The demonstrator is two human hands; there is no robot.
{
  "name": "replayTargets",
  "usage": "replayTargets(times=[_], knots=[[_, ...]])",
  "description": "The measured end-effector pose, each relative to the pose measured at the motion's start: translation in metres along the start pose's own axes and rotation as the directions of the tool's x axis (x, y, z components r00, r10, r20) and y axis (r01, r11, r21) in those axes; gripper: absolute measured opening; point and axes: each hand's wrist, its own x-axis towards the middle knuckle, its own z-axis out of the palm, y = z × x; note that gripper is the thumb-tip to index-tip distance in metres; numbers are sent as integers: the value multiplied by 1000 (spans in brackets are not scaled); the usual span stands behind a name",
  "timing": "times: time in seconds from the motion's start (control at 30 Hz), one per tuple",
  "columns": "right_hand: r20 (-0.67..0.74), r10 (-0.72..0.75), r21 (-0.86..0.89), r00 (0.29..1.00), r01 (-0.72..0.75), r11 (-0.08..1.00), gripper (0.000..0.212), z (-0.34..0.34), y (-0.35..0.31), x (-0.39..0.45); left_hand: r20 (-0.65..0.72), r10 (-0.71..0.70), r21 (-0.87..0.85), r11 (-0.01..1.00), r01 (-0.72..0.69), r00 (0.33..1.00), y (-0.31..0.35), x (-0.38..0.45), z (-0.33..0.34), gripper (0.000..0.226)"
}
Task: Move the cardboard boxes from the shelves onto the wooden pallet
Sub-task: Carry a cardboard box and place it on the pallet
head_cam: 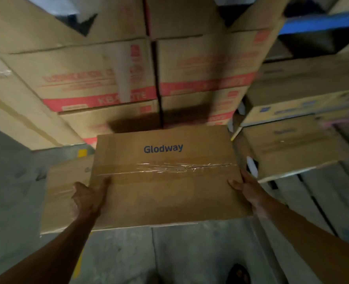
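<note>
Cardboard box, brown and flat-topped, with "Glodway" printed in blue and a strip of clear tape across its lid (pixel 165 177), fills the centre of the head view, held in the air between two bare hands above a grey concrete floor (pixel 128 253). At lower left the left hand (pixel 87 198) grips the box's left edge, thumb laid up onto the lid and fingers curled under out of sight; at right the right hand (pixel 246 188) clasps the opposite edge the same way, thumb on top. A second brown box (pixel 65 193) sits just beside and below the carried one at left, though whether the two touch cannot be told. Stacked brown cartons with red bands and lettering (pixel 128 78) crowd the upper half of the frame, and more plain cartons (pixel 296 144) sit at right under a blue shelf beam (pixel 321 21). No wooden pallet is in view. The step in hand appears to be carrying the box; the next move likely calls for finding the pallet and lowering the box level onto it.
</note>
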Motion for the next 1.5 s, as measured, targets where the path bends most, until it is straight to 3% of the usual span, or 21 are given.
replayTargets(times=[0.2, 0.47, 0.57, 0.63, 0.7, 1.03, 1.2, 1.5], knots=[[-112, 23, 74, 993, -14, 997, 38, -169, 3, -33, 202, 280, 146, 939, -312, 938, 99, -114, 72, 84], [-287, 26, 47, 957, -13, 999, 35, -334, 28, -36, 333, 456, 68, 861, -504, 825, 183, -213, 176, 81], [-371, 31, 72, 928, -4, 997, 44, -372, 38, -32, 360, 506, 20, 836, -549, 784, 209, -238, 207, 69], [-438, 46, 76, 898, -14, 997, 30, -396, 43, -29, 385, 537, 2, 813, -582, 751, 227, -254, 226, 65], [-474, 55, 75, 879, -22, 997, 32, -419, 51, -27, 396, 560, -3, 793, -609, 728, 243, -268, 243, 62], [-567, 27, 199, 824, 105, 974, 46, -550, 78, -24, 450, 659, -91, 705, -703, 602, 316, -354, 348, 82], [-632, 66, 244, 772, 117, 963, 47, -641, 84, -8, 518, 651, -81, 683, -726, 555, 376, -411, 415, 73], [-668, -21, 127, 743, 142, 982, 43, -892, 107, 114, 442, 632, -120, 746, -656, 637, 501, -547, 620, 65]])
